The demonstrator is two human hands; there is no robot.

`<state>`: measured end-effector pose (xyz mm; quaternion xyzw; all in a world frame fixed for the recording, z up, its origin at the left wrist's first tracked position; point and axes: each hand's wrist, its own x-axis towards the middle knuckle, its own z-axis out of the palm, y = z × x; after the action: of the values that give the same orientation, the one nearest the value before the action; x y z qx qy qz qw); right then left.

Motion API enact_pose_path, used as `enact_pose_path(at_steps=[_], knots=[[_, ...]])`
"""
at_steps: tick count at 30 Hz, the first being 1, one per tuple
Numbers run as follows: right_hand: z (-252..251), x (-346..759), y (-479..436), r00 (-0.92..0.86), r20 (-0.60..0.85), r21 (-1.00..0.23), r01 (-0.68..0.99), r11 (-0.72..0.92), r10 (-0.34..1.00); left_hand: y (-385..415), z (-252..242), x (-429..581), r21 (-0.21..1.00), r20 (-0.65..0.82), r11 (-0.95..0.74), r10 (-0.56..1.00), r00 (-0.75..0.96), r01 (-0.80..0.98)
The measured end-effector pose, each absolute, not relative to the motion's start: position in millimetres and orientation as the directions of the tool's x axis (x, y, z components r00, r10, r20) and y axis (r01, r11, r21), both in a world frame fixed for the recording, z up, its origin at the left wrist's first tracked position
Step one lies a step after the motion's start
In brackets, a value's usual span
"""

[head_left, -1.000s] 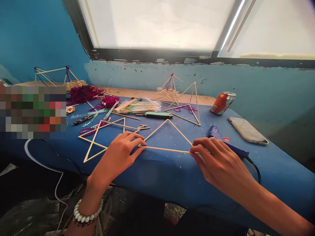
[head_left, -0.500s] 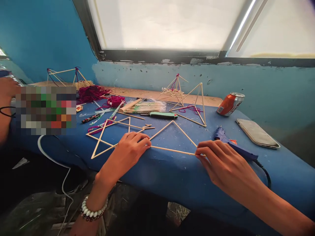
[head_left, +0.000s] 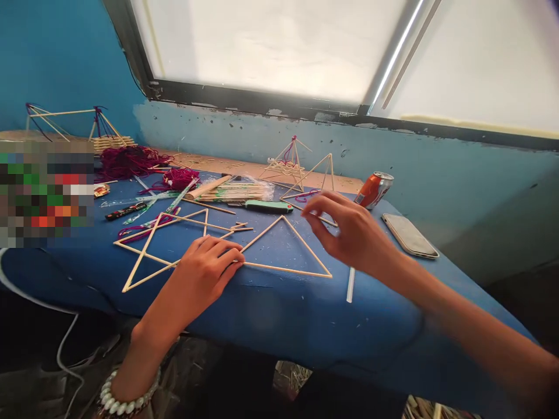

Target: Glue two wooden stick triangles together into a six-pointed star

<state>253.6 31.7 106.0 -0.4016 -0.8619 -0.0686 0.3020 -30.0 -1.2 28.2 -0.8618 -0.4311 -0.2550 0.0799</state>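
My left hand (head_left: 209,267) pinches the near left corner of a flat triangle of thin wooden sticks (head_left: 286,269) lying on the blue table. My right hand (head_left: 349,230) is off that triangle, above the table to its right, fingers curved with thumb and forefinger apart and nothing visible between them. Below it a whitish glue stick (head_left: 350,285) shows; the blue glue gun is hidden behind the hand. Left of my left hand is another stick frame (head_left: 144,253) of joined triangles. A pyramid frame (head_left: 331,171) stands behind my right hand, which partly covers it.
A green box cutter (head_left: 268,206), a pack of sticks (head_left: 248,191), a marker (head_left: 126,211) and purple yarn (head_left: 124,162) lie farther back. A drink can (head_left: 375,191) and a phone (head_left: 409,235) are at the right. Other stick models (head_left: 290,166) stand near the wall.
My right hand has let go of the triangle's right corner and risen up and away from it. My left hand keeps its hold. The view has turned somewhat to the right.
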Motion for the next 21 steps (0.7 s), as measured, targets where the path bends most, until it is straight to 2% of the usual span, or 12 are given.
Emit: enact_pose_path(at_steps=[6, 9, 16, 19, 21], knots=[[92.1, 206.9, 150.4, -0.660, 0.211, 0.036, 0.742, 0.669, 0.721, -8.2, 28.0, -39.1, 0.101, 0.543, -0.624, 0.687, 0.483, 0.775], [75.1, 198.2, 179.6, -0.672, 0.123, 0.108, 0.741, 0.663, 0.731, -15.6, 29.7, -49.0, 0.122, 0.604, -0.639, 0.655, 0.454, 0.760], [77.1, 195.9, 170.9, -0.671, 0.131, 0.192, 0.739, 0.645, 0.730, -23.8, 32.3, -56.8, 0.170, 0.703, -0.632, 0.616, 0.357, 0.756], [101.2, 201.6, 149.3, -0.668, 0.219, 0.230, 0.743, 0.628, 0.711, -24.9, 30.2, -58.9, 0.180, 0.707, -0.609, 0.626, 0.329, 0.772], [117.9, 211.6, 126.9, -0.657, 0.300, 0.213, 0.753, 0.623, 0.691, -26.6, 27.8, -62.9, 0.187, 0.707, -0.586, 0.638, 0.306, 0.788]])
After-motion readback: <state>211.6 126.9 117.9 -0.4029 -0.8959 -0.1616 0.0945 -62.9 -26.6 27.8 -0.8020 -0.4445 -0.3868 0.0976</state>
